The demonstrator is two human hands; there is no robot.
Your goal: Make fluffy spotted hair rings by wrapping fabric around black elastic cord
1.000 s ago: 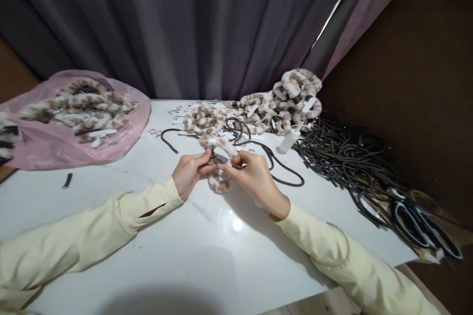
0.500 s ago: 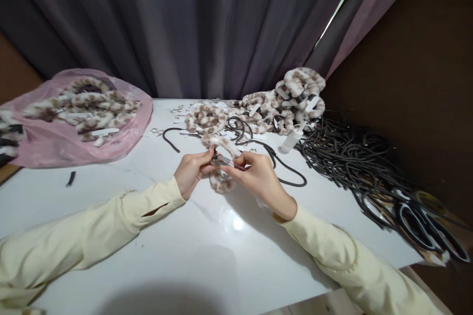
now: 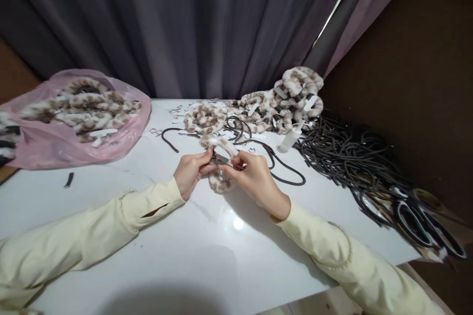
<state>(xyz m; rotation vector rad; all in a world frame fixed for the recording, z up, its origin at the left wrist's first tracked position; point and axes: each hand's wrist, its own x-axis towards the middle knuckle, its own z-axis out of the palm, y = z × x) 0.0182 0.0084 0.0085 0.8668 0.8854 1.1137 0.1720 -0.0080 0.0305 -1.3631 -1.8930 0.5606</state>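
Near the middle of the table, my left hand (image 3: 191,171) is closed, thumb and fingers pinching a small grey metal clasp piece (image 3: 220,158). My right hand (image 3: 254,177) is also closed, its thumb and forefinger pinched at the right end of that piece; what exactly lies between them is too small to name. A fluffy white-and-brown strap (image 3: 220,183) hangs around and below the fingers, partly hidden by them. Behind the hands lies a coiled fluffy strap (image 3: 205,118), with a black cord (image 3: 287,179) curving to the right.
A pink plastic bag (image 3: 138,130) of fluffy straps stands at the left, near a short black piece (image 3: 69,180). At the back right are piled fluffy straps (image 3: 301,81), a white bottle (image 3: 289,140) and a heap of black cords (image 3: 343,157). Small metal rings lie behind.
My right hand has shifted slightly left toward my left hand, and its wrist has turned a little. My left hand keeps its pinch. The whole view has moved slightly.
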